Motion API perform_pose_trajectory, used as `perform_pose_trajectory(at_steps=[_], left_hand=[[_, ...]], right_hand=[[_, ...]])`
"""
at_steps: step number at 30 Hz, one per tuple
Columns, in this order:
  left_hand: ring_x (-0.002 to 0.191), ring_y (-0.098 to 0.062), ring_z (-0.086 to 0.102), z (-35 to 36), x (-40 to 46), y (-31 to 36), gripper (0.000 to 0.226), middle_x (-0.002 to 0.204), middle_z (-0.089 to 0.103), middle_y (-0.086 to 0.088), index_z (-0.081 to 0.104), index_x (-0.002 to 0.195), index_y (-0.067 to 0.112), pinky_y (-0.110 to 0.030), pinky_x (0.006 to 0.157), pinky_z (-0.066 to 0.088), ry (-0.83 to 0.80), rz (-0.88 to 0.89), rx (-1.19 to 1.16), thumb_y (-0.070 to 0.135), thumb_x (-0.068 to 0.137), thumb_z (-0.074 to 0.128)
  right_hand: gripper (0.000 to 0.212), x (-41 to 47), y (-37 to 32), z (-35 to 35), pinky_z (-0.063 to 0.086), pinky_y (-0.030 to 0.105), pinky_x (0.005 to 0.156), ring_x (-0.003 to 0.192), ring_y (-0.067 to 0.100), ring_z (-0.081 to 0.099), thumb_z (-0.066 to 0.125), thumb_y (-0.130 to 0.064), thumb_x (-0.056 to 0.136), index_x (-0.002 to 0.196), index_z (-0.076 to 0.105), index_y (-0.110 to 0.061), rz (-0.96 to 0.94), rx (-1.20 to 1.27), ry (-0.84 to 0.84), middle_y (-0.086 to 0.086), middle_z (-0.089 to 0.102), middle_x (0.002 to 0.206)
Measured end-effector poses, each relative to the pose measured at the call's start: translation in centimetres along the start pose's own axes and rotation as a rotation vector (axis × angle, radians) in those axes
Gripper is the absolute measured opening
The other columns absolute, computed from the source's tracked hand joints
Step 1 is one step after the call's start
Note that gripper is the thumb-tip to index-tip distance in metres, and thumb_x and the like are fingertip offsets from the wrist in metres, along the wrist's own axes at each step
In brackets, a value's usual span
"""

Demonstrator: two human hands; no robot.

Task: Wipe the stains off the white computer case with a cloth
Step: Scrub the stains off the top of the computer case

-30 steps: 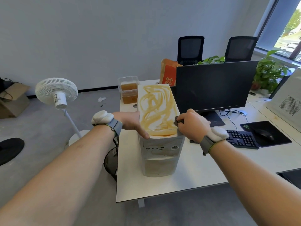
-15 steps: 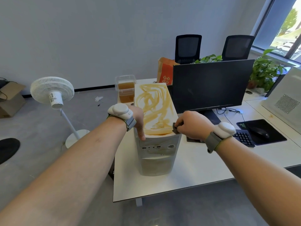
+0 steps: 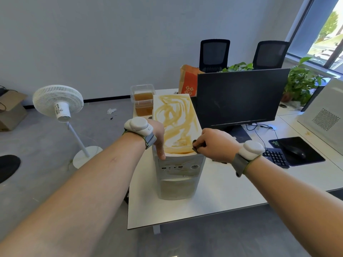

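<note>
The white computer case (image 3: 179, 173) stands upright on the white desk (image 3: 222, 191), its top smeared with wide brown streaks (image 3: 176, 119). My left hand (image 3: 158, 138) rests on the case's front left top corner, fingers on its left side and thumb pointing down over the front edge. My right hand (image 3: 213, 143) grips a small dark cloth (image 3: 197, 145) and holds it against the front right corner of the top, at the edge of a brown pool. Most of the cloth is hidden inside my fist.
A clear tub of brown liquid (image 3: 143, 102) stands behind the case, an orange paper bag (image 3: 188, 82) beside it. A black monitor (image 3: 239, 97), keyboard (image 3: 274, 156) and mouse on a dark pad (image 3: 297, 151) lie to the right. A white standing fan (image 3: 59, 104) is on the floor left.
My left hand has moved right onto the case's front left corner and settled there. My right hand with the cloth stays at the front right corner.
</note>
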State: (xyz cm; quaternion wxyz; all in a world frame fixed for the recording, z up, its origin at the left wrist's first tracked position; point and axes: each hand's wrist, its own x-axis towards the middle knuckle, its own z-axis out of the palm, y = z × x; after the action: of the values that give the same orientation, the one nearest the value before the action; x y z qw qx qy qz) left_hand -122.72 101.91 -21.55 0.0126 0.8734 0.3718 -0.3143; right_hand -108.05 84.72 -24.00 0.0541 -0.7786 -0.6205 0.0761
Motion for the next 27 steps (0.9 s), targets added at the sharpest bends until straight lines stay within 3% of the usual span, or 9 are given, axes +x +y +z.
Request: perform_pose_trajectory(at_steps=[3,6,11,14,17,19,22,25,27], left_hand=[[0.083,-0.023,0.057,0.0,0.1,0.0,0.07,0.092,0.061,-0.006,0.064,0.095,0.006,-0.036,0.078,0.049,-0.029,-0.025,-0.001,0.066,0.066,0.085],[0.086,-0.022,0.055,-0.1,0.5,0.3,0.054,0.096,0.061,-0.004,0.065,0.09,0.012,-0.035,0.082,0.049,0.01,-0.031,-0.014,0.058,0.071,0.086],[0.066,-0.021,0.047,0.2,0.7,0.4,0.068,0.083,0.051,-0.002,0.061,0.088,0.009,-0.03,0.07,0.042,0.019,-0.024,0.07,0.074,0.072,0.075],[0.079,-0.023,0.052,0.0,0.6,0.4,0.069,0.089,0.055,-0.004,0.061,0.093,0.006,-0.032,0.073,0.044,-0.028,-0.011,0.079,0.071,0.074,0.075],[0.078,-0.021,0.052,-0.1,0.7,0.2,0.063,0.087,0.055,-0.004,0.061,0.088,0.008,-0.031,0.072,0.043,-0.017,0.02,0.073,0.068,0.076,0.076],[0.08,-0.022,0.053,0.2,0.8,0.1,0.062,0.09,0.056,-0.005,0.061,0.089,0.008,-0.031,0.073,0.043,-0.018,0.021,0.063,0.067,0.078,0.075],[0.065,-0.02,0.049,0.3,1.6,0.1,0.058,0.075,0.053,-0.001,0.055,0.072,0.015,-0.026,0.062,0.042,0.053,0.011,0.04,0.07,0.074,0.077],[0.071,-0.02,0.053,0.7,2.0,-0.4,0.048,0.075,0.056,0.001,0.058,0.072,0.018,-0.029,0.067,0.045,0.081,0.053,0.089,0.053,0.067,0.091],[0.062,-0.016,0.047,1.1,2.2,-0.6,0.062,0.071,0.05,0.002,0.054,0.071,0.015,-0.028,0.058,0.039,0.076,0.075,0.141,0.069,0.066,0.084]], right_hand=[[0.028,1.3,-0.3,-1.2,0.06,0.034,0.08,0.088,0.011,0.064,0.06,-0.034,0.095,0.117,0.077,-0.033,0.04,0.072,0.048,-0.011,0.069,0.108],[0.039,2.9,-1.0,-0.6,0.059,0.042,0.085,0.103,0.022,0.064,0.057,-0.037,0.096,0.134,0.063,-0.035,0.159,0.08,0.158,-0.006,0.064,0.124],[0.026,2.3,-2.3,1.3,0.054,0.035,0.073,0.087,0.022,0.059,0.052,-0.03,0.098,0.115,0.072,-0.031,0.107,-0.021,0.166,-0.006,0.052,0.105],[0.021,0.4,-1.5,0.8,0.053,0.034,0.071,0.083,0.02,0.058,0.056,-0.028,0.096,0.104,0.076,-0.026,0.015,-0.054,0.091,-0.007,0.05,0.095],[0.018,0.1,-0.6,-0.5,0.057,0.037,0.076,0.083,0.017,0.06,0.062,-0.028,0.092,0.097,0.079,-0.024,0.004,-0.031,0.001,-0.007,0.058,0.09],[0.018,1.1,-0.4,-0.8,0.058,0.038,0.076,0.083,0.018,0.062,0.063,-0.031,0.092,0.098,0.079,-0.026,0.057,0.03,0.066,-0.007,0.059,0.091],[0.022,2.4,-1.3,0.8,0.053,0.034,0.067,0.082,0.022,0.058,0.056,-0.034,0.097,0.109,0.075,-0.03,0.147,0.049,0.24,-0.004,0.051,0.098],[0.023,1.7,-2.5,2.3,0.043,0.028,0.06,0.075,0.024,0.056,0.056,-0.027,0.096,0.109,0.074,-0.031,0.148,0.015,0.236,-0.005,0.045,0.097],[0.022,0.7,-2.0,2.2,0.048,0.031,0.063,0.077,0.024,0.057,0.058,-0.026,0.095,0.108,0.076,-0.029,0.095,0.022,0.211,-0.007,0.045,0.094]])
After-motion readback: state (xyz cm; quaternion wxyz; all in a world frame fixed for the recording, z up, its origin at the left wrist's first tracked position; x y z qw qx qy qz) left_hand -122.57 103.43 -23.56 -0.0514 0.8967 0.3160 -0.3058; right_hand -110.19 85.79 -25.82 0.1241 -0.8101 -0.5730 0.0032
